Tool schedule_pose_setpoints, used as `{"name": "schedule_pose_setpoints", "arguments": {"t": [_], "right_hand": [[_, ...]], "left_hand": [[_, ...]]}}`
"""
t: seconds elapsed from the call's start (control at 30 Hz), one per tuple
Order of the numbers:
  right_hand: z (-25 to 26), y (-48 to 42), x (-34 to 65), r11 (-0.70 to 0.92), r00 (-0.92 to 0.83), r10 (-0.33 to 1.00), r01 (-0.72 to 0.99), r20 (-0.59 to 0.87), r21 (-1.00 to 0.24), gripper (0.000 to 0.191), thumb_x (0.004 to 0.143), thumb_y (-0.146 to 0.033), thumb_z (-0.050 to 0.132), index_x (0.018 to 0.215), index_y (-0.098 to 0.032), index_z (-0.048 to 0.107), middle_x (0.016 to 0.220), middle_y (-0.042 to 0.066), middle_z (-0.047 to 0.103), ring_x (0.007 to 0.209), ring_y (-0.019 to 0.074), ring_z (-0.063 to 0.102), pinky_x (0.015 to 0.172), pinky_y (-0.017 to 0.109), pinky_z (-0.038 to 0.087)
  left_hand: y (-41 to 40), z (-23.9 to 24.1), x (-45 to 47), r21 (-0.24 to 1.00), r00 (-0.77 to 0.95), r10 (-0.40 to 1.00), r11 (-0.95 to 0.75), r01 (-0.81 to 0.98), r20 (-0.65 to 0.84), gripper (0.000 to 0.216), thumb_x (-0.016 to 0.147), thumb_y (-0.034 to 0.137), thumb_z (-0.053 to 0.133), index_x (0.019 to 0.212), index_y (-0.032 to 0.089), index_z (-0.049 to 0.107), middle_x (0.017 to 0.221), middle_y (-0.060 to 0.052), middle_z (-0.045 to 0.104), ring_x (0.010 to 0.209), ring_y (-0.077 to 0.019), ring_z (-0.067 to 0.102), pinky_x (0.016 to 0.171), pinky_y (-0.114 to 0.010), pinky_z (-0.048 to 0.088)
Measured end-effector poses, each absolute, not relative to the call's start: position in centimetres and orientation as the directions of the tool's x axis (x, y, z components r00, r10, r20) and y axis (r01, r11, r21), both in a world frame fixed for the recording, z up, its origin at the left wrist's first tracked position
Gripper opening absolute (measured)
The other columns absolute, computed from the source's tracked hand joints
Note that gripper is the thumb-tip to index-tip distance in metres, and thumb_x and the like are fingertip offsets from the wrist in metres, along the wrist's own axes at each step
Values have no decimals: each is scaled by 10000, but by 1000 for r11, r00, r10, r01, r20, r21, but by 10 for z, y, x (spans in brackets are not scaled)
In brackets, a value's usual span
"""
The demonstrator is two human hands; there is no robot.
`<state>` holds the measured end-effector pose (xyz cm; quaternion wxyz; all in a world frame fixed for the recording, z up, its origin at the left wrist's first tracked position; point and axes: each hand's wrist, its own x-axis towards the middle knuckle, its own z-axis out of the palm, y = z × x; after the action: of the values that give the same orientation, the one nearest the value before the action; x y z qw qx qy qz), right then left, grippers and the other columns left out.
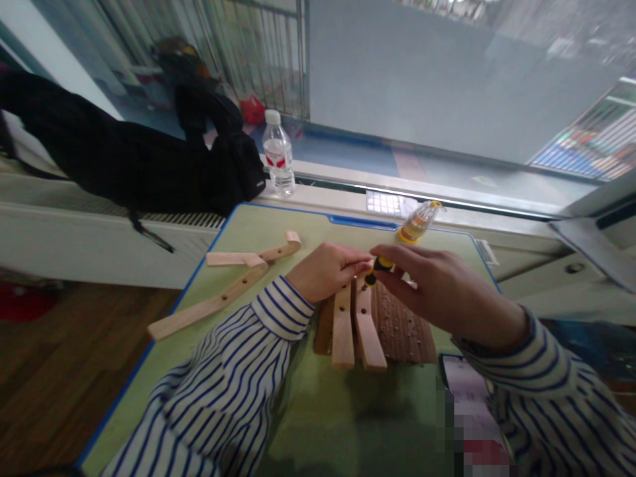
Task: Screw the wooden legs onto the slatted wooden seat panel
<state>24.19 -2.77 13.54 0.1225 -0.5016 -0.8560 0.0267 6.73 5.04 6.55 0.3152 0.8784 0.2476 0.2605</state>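
Note:
My right hand (442,285) is closed around a small black and yellow screwdriver (381,264), which points down at a wooden strip. My left hand (325,270) has its fingers pressed together at the far ends of two pale wooden strips, covering those ends. The left wooden strip (343,338) and the right wooden strip (370,341) lie side by side, each with dark holes. Beneath them is a brown wood-grain board (422,348), its right part dotted with many small screws. The screwdriver's tip is hard to make out.
Two more hooked wooden pieces lie left, a nearer wooden piece (199,311) and a farther wooden piece (278,252). A yellow-capped clear container (418,222) stands at the back. Beyond are a water bottle (279,156) and black bag (238,165). A phone (464,377) lies by my right forearm.

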Motion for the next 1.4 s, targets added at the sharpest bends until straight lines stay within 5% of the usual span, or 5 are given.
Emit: {"name": "schedule_pose_setpoints", "arguments": {"t": [1.17,1.4], "right_hand": [[134,-28,241,483,-457,873,856,168,-183,300,890,-320,431,1158,-213,514,928,28,662,727,150,620,635,275,429],[136,-26,244,491,-469,870,855,154,-167,302,890,-344,414,1146,-216,513,945,35,663,772,181,631,659,305,443]], "left_hand": [[50,65,68,622,756,574,-726,292,315,283,906,280,397,917,166,655,921,-25,681,860,-134,617,755,-241,450],[43,81,57,520,636,656,-739,429,407,320,878,337,460,1088,143,603,1109,-70,642,1048,-176,574,932,-324,431]]}}
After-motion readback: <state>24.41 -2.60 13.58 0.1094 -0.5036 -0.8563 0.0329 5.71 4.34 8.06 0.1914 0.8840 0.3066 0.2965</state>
